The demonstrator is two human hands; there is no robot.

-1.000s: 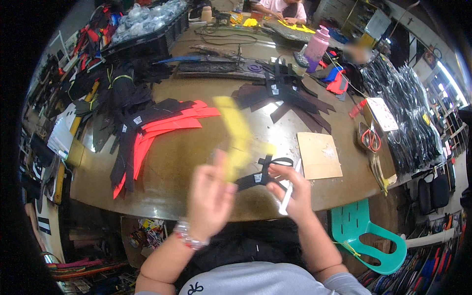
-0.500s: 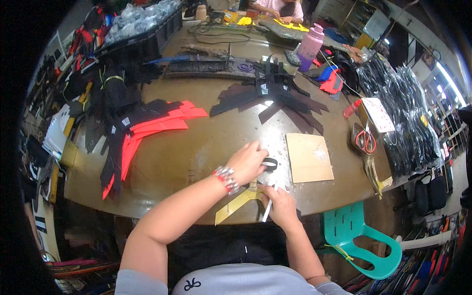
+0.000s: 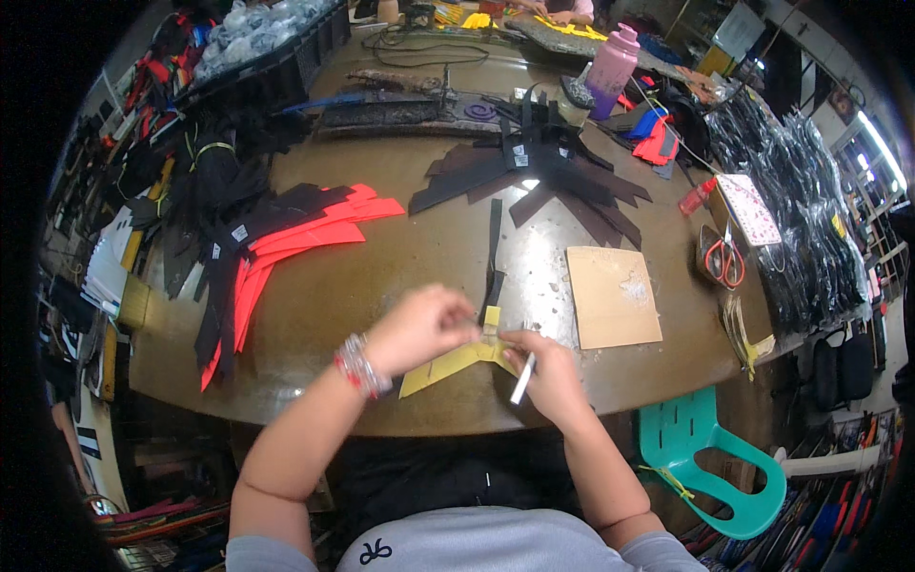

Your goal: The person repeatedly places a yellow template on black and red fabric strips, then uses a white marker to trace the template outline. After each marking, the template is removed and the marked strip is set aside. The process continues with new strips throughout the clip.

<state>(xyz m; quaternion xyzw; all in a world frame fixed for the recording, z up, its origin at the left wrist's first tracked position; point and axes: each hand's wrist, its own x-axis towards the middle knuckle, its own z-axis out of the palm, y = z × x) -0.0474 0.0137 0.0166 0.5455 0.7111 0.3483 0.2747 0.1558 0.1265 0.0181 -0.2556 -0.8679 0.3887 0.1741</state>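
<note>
A yellow, branching flat piece [image 3: 438,370] lies near the table's front edge. From its upper end a black strap [image 3: 495,243] runs away from me across the tabletop. My right hand [image 3: 551,377] grips a white pen-like stick [image 3: 522,379], its fingertips pressing by the middle of the yellow piece. My left hand [image 3: 424,329] hovers just left of the strap's near end; its curled fingers are smeared by motion, so what they hold, if anything, does not show.
A tan square board [image 3: 615,300] lies right of my hands. Orange-handled scissors [image 3: 724,262] stand in a holder farther right. Black and red fabric pieces [image 3: 295,238] lie left, dark pieces [image 3: 534,176] ahead. A pink-purple bottle [image 3: 612,71] stands behind; a green chair [image 3: 705,458] is right.
My left hand has drawn back leftward, letting go of the black strap, which now lies stretched out on the table. My right hand stays by the yellow piece with the white stick.
</note>
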